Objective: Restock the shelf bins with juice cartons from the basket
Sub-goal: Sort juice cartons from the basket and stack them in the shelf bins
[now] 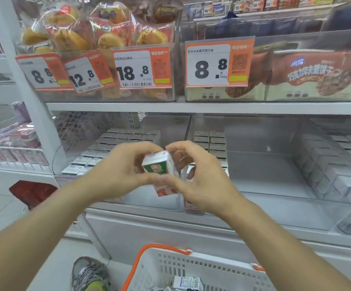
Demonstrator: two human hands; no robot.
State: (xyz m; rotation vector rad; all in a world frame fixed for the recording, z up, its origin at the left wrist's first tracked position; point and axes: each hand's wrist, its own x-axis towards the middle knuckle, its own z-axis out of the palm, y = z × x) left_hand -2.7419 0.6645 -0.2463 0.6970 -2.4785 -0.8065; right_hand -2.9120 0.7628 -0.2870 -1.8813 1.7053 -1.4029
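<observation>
Juice cartons (160, 166) sit clutched between both hands, held up in front of the lower shelf: the left hand (120, 169) curls its fingers round a green-faced carton, and the right hand (197, 181) wraps round from the other side, with a second, red-and-white carton (164, 191) poking out below them. How many cartons are in the bundle I cannot tell. Just beyond the hands lie two clear shelf bins: the left bin (116, 143) is packed with carton tops, while the right bin (275, 164) has one stack at its near-left corner and wide bare floor past it. Below the wrists stands the white basket (191, 267) with orange handle, more cartons lying in it. A shoe (88, 274) rests beside it on the floor.
</observation>
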